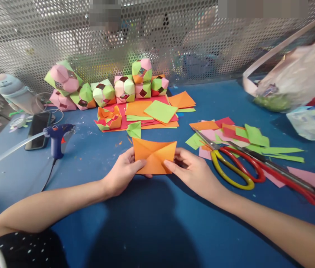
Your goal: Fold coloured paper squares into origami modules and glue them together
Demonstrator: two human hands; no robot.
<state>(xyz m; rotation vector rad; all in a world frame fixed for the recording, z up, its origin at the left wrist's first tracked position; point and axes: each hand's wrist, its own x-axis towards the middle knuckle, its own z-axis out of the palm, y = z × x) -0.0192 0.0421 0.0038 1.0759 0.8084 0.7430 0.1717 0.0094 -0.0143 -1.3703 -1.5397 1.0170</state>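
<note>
Orange paper (154, 155), creased with diagonal folds, is held just above the blue table (151, 223), centre of view, between both hands. Left hand (124, 172) grips its lower left edge, thumb on the front face, fingers behind. Right hand (193, 171) pinches the lower right edge, thumb and forefinger closed on the sheet. The paper thus lies between the two hands, its upper half standing clear above the fingers.

Just behind it: a small folded green piece (134, 130), then a stack of coloured sheets (151, 113) and a row of paper balls (109, 89) against the perforated screen. Right of the right hand, near but apart: scissors (238, 163) with red and yellow handles lying on paper scraps (254, 139). Left, well apart: blue glue gun (57, 136) and a phone (37, 130).
</note>
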